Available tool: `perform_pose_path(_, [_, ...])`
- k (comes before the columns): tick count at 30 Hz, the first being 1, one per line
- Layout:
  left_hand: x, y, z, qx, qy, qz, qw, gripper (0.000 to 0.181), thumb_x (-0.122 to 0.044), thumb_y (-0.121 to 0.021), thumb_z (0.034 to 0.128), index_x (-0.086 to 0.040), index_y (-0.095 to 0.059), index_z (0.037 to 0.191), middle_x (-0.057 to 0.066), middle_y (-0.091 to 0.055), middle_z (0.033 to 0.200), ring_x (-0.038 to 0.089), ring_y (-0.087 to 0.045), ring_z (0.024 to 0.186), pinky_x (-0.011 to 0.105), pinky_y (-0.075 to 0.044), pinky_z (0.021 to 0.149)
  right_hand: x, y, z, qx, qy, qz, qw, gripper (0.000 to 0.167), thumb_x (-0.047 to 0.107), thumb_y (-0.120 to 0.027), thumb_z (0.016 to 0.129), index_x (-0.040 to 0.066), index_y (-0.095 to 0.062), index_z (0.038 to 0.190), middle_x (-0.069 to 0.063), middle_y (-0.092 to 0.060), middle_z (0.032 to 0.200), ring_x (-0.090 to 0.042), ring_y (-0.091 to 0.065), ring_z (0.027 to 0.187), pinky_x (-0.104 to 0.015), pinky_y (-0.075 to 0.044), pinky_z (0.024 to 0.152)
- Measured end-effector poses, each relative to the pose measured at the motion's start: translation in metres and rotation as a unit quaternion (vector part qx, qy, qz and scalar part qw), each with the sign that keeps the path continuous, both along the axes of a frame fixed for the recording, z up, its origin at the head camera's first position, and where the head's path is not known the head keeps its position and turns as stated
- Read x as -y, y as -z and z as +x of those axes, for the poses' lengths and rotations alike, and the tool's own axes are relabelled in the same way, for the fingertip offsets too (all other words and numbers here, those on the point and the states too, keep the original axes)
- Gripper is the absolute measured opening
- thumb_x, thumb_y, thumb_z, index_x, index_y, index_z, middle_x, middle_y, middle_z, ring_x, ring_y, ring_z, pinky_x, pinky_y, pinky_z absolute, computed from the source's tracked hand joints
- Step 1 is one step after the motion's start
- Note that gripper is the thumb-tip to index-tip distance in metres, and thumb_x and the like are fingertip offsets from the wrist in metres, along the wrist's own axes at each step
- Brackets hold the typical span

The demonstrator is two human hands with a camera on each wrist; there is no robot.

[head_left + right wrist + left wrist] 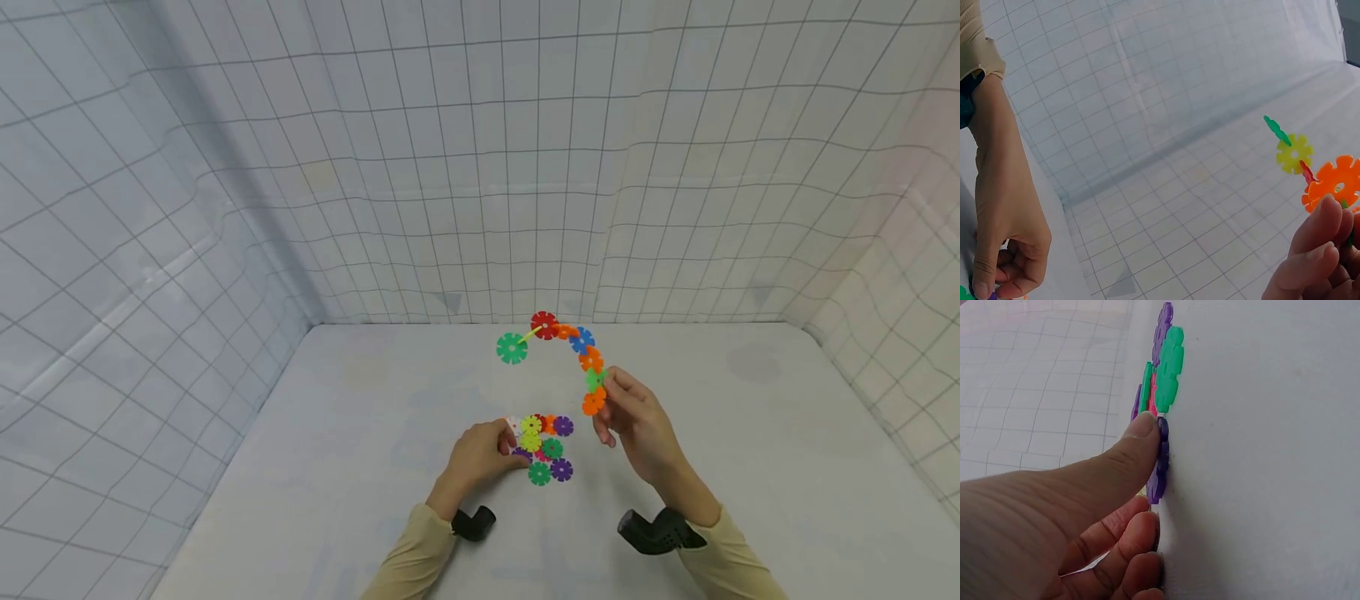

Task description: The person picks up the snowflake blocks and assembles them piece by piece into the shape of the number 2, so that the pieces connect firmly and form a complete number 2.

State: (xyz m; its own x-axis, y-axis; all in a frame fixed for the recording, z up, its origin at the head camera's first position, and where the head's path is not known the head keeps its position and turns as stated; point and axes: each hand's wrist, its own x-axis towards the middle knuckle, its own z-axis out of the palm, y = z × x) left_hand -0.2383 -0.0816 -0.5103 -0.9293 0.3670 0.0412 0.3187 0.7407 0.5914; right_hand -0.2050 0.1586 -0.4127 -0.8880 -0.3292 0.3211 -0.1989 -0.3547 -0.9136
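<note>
My right hand (641, 425) holds up a curved chain of interlocking plastic flower discs, pinching it by a light green disc (596, 381) near its lower end. An orange disc (594, 402) hangs below that. Upward the chain runs through orange, a blue disc (581, 340), a red disc (544, 325) and a yellow one seen edge-on, ending in a green disc (512, 348). My left hand (480, 457) rests on the table beside several loose discs (552, 448), its thumb and curled fingers pinching a purple disc (1157, 469). Its fingertips are partly hidden.
The loose group includes a yellow disc (531, 442), a green disc (539, 474) and purple discs, some overlapping. They lie on a white table (360, 467). White grid-patterned sheets (480, 167) stand at the back and sides. A black wrist device (660, 532) sits on each forearm.
</note>
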Motion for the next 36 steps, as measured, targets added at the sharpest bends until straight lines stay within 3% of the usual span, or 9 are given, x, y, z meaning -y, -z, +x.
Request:
perform_pose_path(6, [0.0,0.0,0.001,-0.002,-0.006,0.011,0.9999,0.031,-0.034,-0.081,0.0747,-0.012,-0.062,0.083,-0.008,-0.048,0.063,0.008,-0.042,0.055,0.024,-0.036,0.052,0.001,-0.003,0.0,-0.037,0.01,0.018,0.9991,0.023,0.015,-0.031,0.105,0.008,-0.046,0.089,-0.002,-0.045,0.069,-0.016,-0.047,0.051,-0.022,-0.042,0.046])
perform_pose_path(9, [0.0,0.0,0.001,0.0,-0.007,0.016,0.9999,0.03,-0.034,-0.081,0.0745,-0.012,-0.063,0.083,-0.009,-0.05,0.065,0.008,-0.044,0.056,0.024,-0.038,0.053,0.002,-0.003,-0.001,-0.067,0.046,0.05,0.9955,0.021,0.013,-0.034,0.104,0.003,-0.045,0.089,-0.006,-0.046,0.067,-0.017,-0.047,0.05,-0.024,-0.041,0.044])
perform_pose_path(14, [-0.001,0.001,0.001,0.002,-0.011,0.02,0.9997,0.028,-0.032,-0.081,0.0745,-0.012,-0.064,0.083,-0.01,-0.051,0.066,0.007,-0.046,0.058,0.025,-0.04,0.054,0.002,0.004,-0.008,-0.09,0.128,0.107,0.9818,0.023,0.01,-0.04,0.103,-0.006,-0.044,0.088,-0.013,-0.045,0.064,-0.023,-0.048,0.048,-0.025,-0.04,0.041])
perform_pose_path(19, [-0.001,0.003,0.001,0.005,-0.011,0.025,0.9996,0.027,-0.03,-0.082,0.074,-0.012,-0.065,0.084,-0.01,-0.053,0.067,0.006,-0.047,0.059,0.024,-0.04,0.055,0.002,0.018,-0.019,-0.065,0.179,0.132,0.9728,0.027,0.015,-0.043,0.103,-0.007,-0.047,0.089,-0.017,-0.047,0.065,-0.023,-0.049,0.048,-0.024,-0.042,0.042])
perform_pose_path(27, [-0.002,0.003,0.002,0.015,-0.006,0.021,0.9996,0.028,-0.031,-0.082,0.0732,-0.012,-0.065,0.084,-0.009,-0.053,0.069,0.008,-0.047,0.061,0.025,-0.04,0.057,0.0,0.039,-0.033,0.009,0.188,0.152,0.9703,0.025,0.016,-0.045,0.102,-0.008,-0.05,0.096,-0.01,-0.055,0.078,-0.017,-0.053,0.052,-0.023,-0.045,0.046])
perform_pose_path(36, [-0.004,0.0,0.003,0.012,-0.006,0.01,0.9999,0.033,-0.031,-0.085,0.0704,-0.011,-0.061,0.083,-0.005,-0.054,0.073,0.009,-0.047,0.063,0.025,-0.041,0.059,0.001,0.027,-0.028,0.021,0.176,0.186,0.9663,0.025,0.01,-0.042,0.102,-0.013,-0.049,0.096,-0.012,-0.056,0.079,-0.015,-0.053,0.053,-0.024,-0.046,0.047])
